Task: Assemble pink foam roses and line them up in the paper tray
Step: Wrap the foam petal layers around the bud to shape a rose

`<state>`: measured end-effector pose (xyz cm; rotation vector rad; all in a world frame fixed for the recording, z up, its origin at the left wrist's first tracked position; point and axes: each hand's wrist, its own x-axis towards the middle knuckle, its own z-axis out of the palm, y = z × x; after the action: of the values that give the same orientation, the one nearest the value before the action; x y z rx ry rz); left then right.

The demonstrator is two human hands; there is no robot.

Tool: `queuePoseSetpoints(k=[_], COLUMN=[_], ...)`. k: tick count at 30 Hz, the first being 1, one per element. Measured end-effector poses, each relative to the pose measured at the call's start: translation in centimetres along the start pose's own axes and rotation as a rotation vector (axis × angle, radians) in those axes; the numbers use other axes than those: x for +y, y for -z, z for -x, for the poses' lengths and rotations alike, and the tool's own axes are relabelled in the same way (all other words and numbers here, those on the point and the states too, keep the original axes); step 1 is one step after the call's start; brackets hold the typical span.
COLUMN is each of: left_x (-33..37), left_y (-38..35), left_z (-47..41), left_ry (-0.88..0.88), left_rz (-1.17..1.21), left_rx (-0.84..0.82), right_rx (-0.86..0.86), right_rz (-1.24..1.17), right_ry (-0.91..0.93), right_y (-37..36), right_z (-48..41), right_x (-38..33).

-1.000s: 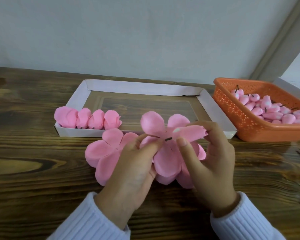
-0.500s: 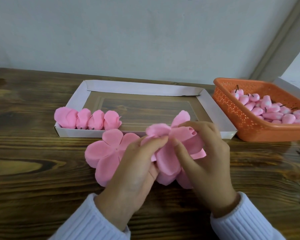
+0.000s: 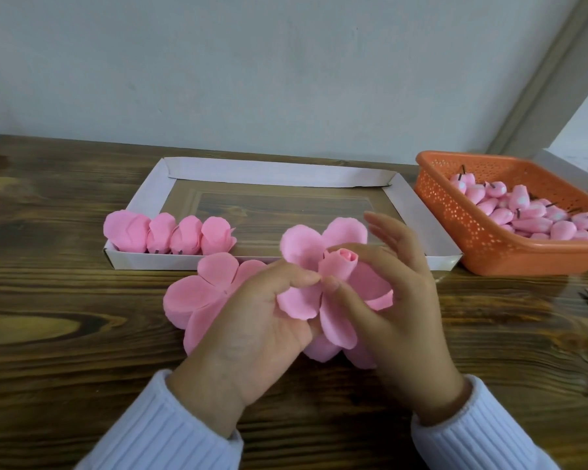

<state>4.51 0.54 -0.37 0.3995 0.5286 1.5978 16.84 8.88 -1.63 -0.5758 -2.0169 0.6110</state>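
Above the table I hold a pink foam rose (image 3: 333, 266), half wrapped, with a rolled bud at its middle and loose petals spread around. My left hand (image 3: 252, 320) pinches the petals at the bud's left side. My right hand (image 3: 391, 300) pinches one petal against the bud with thumb and forefinger; its other fingers are spread. A stack of flat pink petal pieces (image 3: 197, 293) lies on the table under my left hand. The white paper tray (image 3: 279, 173) behind holds several finished roses (image 3: 170, 235) in a row at its front left.
An orange perforated basket (image 3: 455, 212) at the right holds several pink buds on short dark stems (image 3: 537, 215). A white box edge (image 3: 571, 167) shows behind the basket. The dark wooden table (image 3: 65, 334) meets a pale wall at the back.
The petals, spread wide a second ago, are now folded round the middle and a rolled bud shows. My right fingers have opened out while thumb and forefinger keep pinching.
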Motion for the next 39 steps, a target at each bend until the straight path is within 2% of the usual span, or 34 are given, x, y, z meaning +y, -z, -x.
queuePoseSetpoints(k=[4, 9, 12, 16, 22, 25, 31, 34, 39], left_x=[0.0, -0.4, -0.6, -0.7, -0.7, -0.8, -0.9, -0.9, -0.9], left_y=[0.2, 0.2, 0.4, 0.5, 0.5, 0.6, 0.8, 0.7, 0.3], left_z=[-0.2, 0.0, -0.1, -0.1, -0.2, -0.2, -0.2, -0.3, 0.0], left_ry=[-0.007, -0.064, -0.094, -0.126, -0.151, -0.157, -0.155, -0.144, -0.062], left_rz=[-0.332, -0.513, -0.531, -0.522, -0.538, -0.540, -0.646, -0.721, -0.699], left_rx=[0.054, 0.063, 0.119, 0.177, 0.202, 0.201, 0.216, 0.180, 0.088], right_rx=[-0.075, -0.123, -0.135, -0.166, 0.022, 0.053, 0.042, 0.014, -0.032], right_rz=[-0.074, -0.089, -0.098, -0.256, -0.348, -0.333, -0.335, -0.341, -0.353], right_ry=[0.019, 0.022, 0.010, -0.085, -0.192, -0.222, -0.148, -0.096, -0.037], right_y=[-0.1, -0.2, -0.1, 0.1, 0.3, 0.2, 0.3, 0.3, 0.4], right_z=[-0.1, 0.0, -0.1, -0.1, -0.1, -0.1, -0.2, -0.2, -0.2], right_x=[-0.2, -0.6, -0.7, -0.8, -0.6, -0.4, -1.1, -1.1, -0.8])
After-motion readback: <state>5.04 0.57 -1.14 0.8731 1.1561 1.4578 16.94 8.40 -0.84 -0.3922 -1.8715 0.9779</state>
